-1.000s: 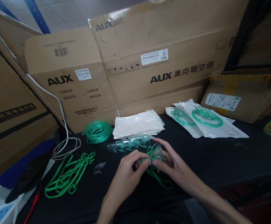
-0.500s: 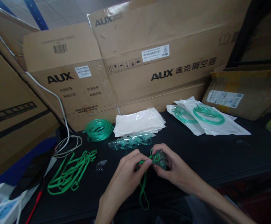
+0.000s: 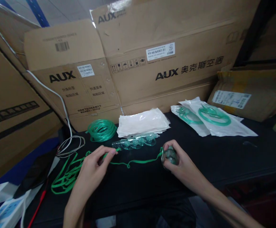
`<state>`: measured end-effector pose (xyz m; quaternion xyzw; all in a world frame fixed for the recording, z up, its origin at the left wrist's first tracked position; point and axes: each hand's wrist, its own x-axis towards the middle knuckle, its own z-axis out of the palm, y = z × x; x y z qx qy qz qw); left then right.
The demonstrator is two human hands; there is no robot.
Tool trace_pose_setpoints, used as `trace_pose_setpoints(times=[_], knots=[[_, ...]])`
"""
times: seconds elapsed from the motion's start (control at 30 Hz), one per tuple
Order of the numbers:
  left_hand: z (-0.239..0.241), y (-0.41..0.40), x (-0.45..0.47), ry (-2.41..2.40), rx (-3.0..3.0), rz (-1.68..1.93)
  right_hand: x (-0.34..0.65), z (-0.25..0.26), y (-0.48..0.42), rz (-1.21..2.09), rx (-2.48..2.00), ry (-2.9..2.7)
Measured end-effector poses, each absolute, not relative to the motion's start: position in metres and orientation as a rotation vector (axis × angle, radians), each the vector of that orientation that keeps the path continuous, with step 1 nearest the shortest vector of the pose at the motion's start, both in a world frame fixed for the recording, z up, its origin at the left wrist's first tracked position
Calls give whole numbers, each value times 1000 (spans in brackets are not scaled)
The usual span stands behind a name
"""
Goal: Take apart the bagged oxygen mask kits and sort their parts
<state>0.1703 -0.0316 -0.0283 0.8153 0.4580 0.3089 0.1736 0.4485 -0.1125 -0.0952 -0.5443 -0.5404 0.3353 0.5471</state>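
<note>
My right hand (image 3: 176, 161) is closed around a small clear green-tinted mask piece (image 3: 169, 155) above the black table (image 3: 223, 158). A green elastic strap (image 3: 135, 162) runs from that piece leftward to my left hand (image 3: 95, 164), whose fingers pinch its far end. The strap hangs stretched between both hands, just over the table. Behind the strap lies a row of clear nested mask pieces (image 3: 135, 142).
A heap of green straps (image 3: 66, 177) and a coil of green tubing (image 3: 101, 130) lie at the left. A stack of empty clear bags (image 3: 142, 123) and sealed packets with green tubing (image 3: 214, 122) lie behind. Cardboard boxes (image 3: 152, 57) wall the back. A white cable (image 3: 69, 139) trails at the left.
My left hand has moved left, away from the right hand, drawing the green strap out straight between them. The right hand has kept hold of the mask piece.
</note>
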Motion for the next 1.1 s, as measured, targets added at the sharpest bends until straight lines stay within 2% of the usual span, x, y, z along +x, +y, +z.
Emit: trace_pose_setpoints(times=[0.33,0.83,1.1], knots=[[-53,-72,271,958,2305,634,437,-90,-120,482,-1235,-1612],[-45,-79,271,974,2317,514,435,-88,-122,350,-1176,-1660],[-22,-103,263,876,2178,360,456,-99,-111,425,-1547,-1266]])
